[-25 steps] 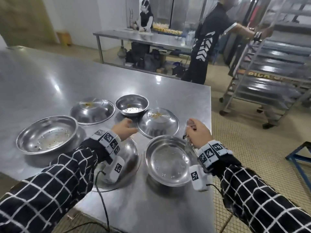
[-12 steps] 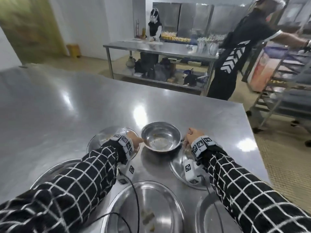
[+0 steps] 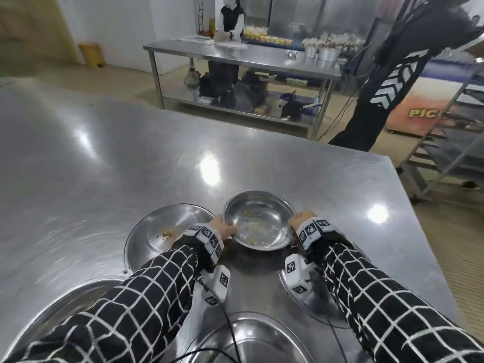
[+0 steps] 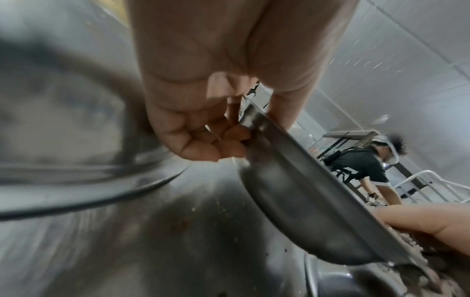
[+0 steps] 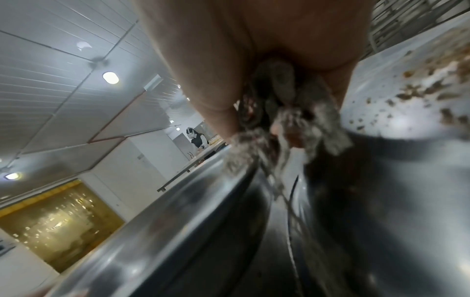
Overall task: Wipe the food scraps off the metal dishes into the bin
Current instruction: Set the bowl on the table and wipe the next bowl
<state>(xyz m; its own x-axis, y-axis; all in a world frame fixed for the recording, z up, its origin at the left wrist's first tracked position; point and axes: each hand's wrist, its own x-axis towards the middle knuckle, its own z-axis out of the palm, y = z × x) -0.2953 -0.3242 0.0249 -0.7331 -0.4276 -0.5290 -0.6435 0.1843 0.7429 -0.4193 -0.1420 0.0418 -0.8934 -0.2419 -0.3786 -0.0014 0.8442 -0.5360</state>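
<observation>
A small deep metal bowl (image 3: 259, 221) with a few yellow scraps stands in the middle of the steel table (image 3: 131, 158). My left hand (image 3: 222, 227) pinches its left rim, thumb on top and fingers under the edge, as the left wrist view shows on the bowl (image 4: 300, 180) and hand (image 4: 236, 138). My right hand (image 3: 298, 220) is at the bowl's right rim and grips a dirty grey cloth (image 5: 284, 124) in its curled fingers. A flat dish (image 3: 162, 231) with brown crumbs lies left of the bowl.
More metal dishes lie near me: one under my right wrist (image 3: 293, 292), one at the front (image 3: 251, 341), a large one at the front left (image 3: 65, 305). A person in black (image 3: 387, 74) stands past the table's far right corner beside a rack (image 3: 445, 153).
Both hands moved from the near dishes out to the small bowl. My left hand has taken hold of its rim and my right hand has come to its right side.
</observation>
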